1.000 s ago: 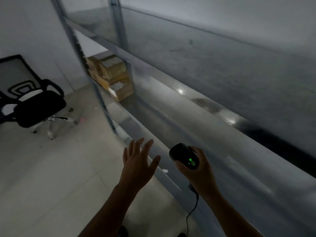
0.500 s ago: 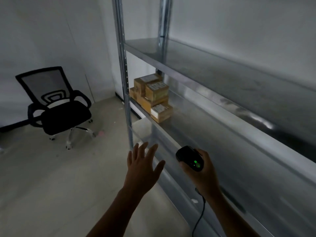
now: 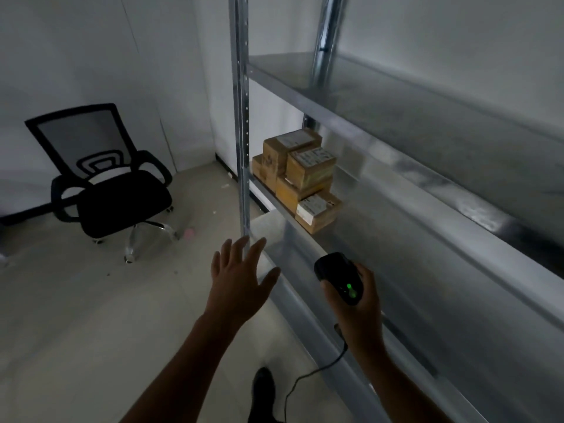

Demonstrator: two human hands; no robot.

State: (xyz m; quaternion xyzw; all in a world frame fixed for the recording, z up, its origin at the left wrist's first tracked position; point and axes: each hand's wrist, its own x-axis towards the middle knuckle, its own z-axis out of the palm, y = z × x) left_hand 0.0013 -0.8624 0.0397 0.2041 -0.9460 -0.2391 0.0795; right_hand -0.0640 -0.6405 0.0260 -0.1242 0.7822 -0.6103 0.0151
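My right hand (image 3: 364, 303) grips a black handheld scanner (image 3: 338, 277) with a green light lit on its back and a cable trailing down to the floor. The scanner's head faces the metal shelving. My left hand (image 3: 239, 280) hovers in the air with fingers spread, holding nothing, just in front of the shelving's front upright. Several small cardboard boxes (image 3: 302, 178) with white labels are stacked at the left end of a middle shelf, beyond both hands.
A grey metal shelving unit (image 3: 396, 190) runs along the right wall, with its front upright (image 3: 241, 117) ahead of me. A black office chair (image 3: 106, 181) stands on the tiled floor at left. My shoe (image 3: 264, 389) shows at the bottom.
The view has swung up and levelled, bringing the boxes and chair nearer to centre. Both hands keep their pose, the right still gripping the scanner.
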